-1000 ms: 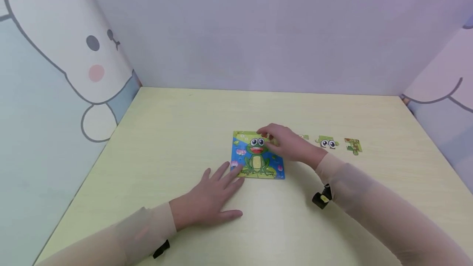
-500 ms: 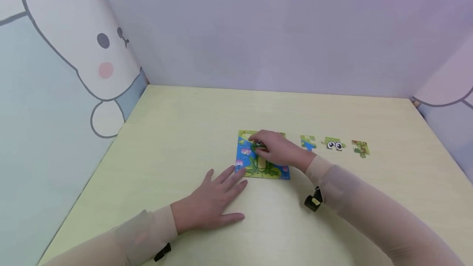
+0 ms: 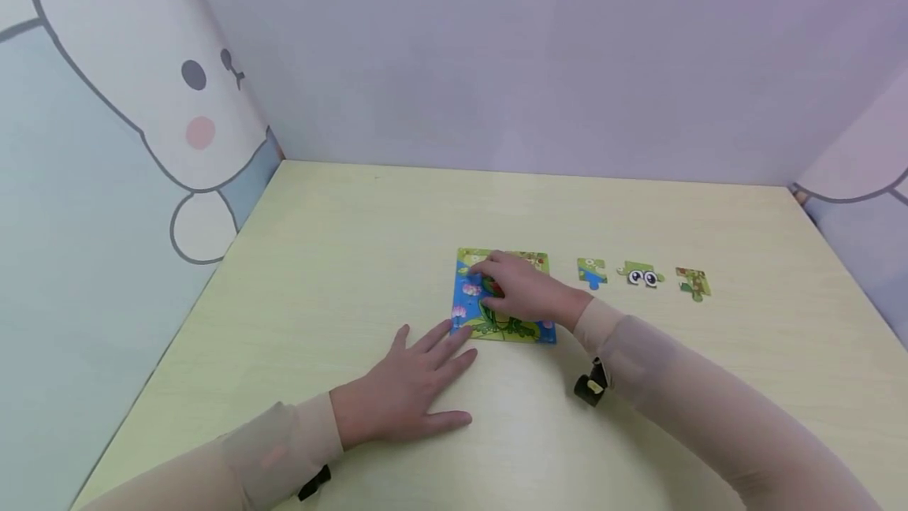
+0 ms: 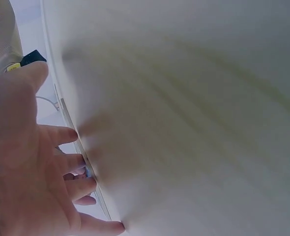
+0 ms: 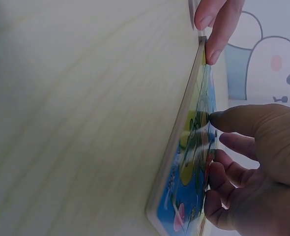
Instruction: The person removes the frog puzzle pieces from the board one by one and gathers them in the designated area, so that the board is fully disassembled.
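A square frog puzzle board, blue and green with pink flowers, lies flat on the table. My right hand bends over it and covers much of the frog. In the right wrist view, the thumb and bent fingers touch the board's face, set apart; whether a piece is pinched between them is hidden. Spread flat on the table is my left hand, its fingertips at the board's lower left corner. To the right lie a blue-green puzzle piece, a puzzle piece with frog eyes and a brown-green puzzle piece.
The pale wooden table meets a plain back wall. Side walls with cartoon animal drawings stand at left and right. A black wrist strap hangs below my right sleeve.
My right hand has moved left and slightly down, from the board's upper right onto the frog, uncovering the blue-green piece. The left hand stays in place. The view has shifted a little.
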`<state>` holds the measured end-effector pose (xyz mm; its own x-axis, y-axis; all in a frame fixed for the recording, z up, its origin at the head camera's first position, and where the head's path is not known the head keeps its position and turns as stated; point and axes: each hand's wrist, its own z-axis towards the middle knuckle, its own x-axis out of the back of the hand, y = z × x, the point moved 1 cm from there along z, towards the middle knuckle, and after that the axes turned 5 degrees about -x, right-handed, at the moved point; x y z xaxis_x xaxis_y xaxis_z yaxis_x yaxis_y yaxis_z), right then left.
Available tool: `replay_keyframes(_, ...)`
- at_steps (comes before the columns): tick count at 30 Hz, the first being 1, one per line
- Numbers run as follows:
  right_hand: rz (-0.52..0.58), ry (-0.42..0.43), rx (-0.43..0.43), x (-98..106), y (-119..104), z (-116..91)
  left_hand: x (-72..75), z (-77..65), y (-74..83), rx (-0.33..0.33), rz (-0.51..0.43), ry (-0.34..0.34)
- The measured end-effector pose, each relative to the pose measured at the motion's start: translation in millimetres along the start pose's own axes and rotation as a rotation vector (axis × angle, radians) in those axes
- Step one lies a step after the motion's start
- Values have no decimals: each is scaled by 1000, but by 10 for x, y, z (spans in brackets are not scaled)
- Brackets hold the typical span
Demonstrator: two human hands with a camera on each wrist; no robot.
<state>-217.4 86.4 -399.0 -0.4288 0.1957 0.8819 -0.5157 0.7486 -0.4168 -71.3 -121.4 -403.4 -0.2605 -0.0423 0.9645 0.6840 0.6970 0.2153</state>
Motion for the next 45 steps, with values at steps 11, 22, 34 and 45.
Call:
replay_keyframes(11, 49, 82, 43, -37, 22, -24, 14, 42, 10, 2, -12, -16)
replay_keyframes(22, 179, 89, 48, -55, 11, -17, 81, 183, -3, -23, -4, -21)
replay_keyframes(34, 242, 42, 62, 10, 25, -16, 122, 220, -6, -7, -5, -76)
replay_keyframes(45, 312, 145, 88, 315, 12, -45, 141, 240, -2, 2, -27, -99)
